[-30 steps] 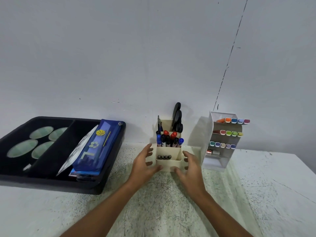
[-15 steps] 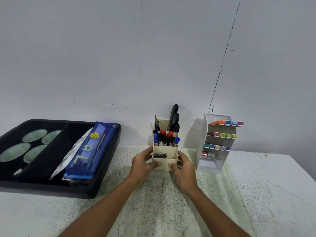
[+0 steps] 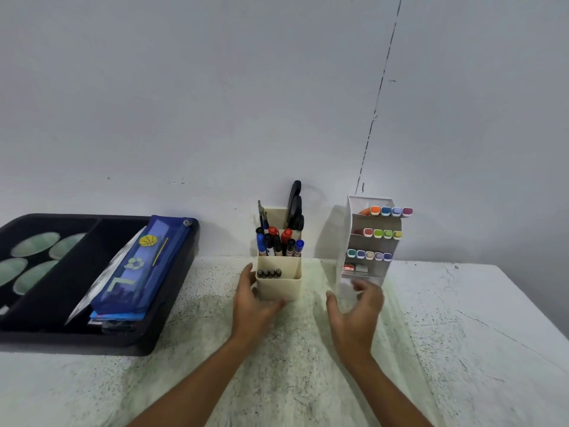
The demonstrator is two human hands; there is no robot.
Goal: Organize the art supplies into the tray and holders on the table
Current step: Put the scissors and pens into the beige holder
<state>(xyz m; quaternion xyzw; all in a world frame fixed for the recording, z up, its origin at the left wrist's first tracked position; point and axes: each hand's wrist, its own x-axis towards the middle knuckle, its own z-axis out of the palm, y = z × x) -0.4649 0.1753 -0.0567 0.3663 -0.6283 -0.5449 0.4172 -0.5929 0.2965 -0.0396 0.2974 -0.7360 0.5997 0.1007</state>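
Left hand (image 3: 254, 298) cups lower left corner of cream pen holder (image 3: 278, 280), thumb along front base, fingers up side wall. Right hand (image 3: 358, 303) spread wide, holding nothing, hovering just before white marker rack (image 3: 365, 238); contact with rack unclear. Both holders near tabletop (image 3: 446, 318) far edge, by wall. Black tray (image 3: 172, 291) with blue pencil case (image 3: 141, 269) at far left. Risk: one-sided push could tip tall holder, spilling markers (image 3: 278, 243) and scissors (image 3: 295, 208); right hand's reach may knock rack.

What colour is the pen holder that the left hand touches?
Cream, or pale beige; the pen holder shows clearly in the head view.
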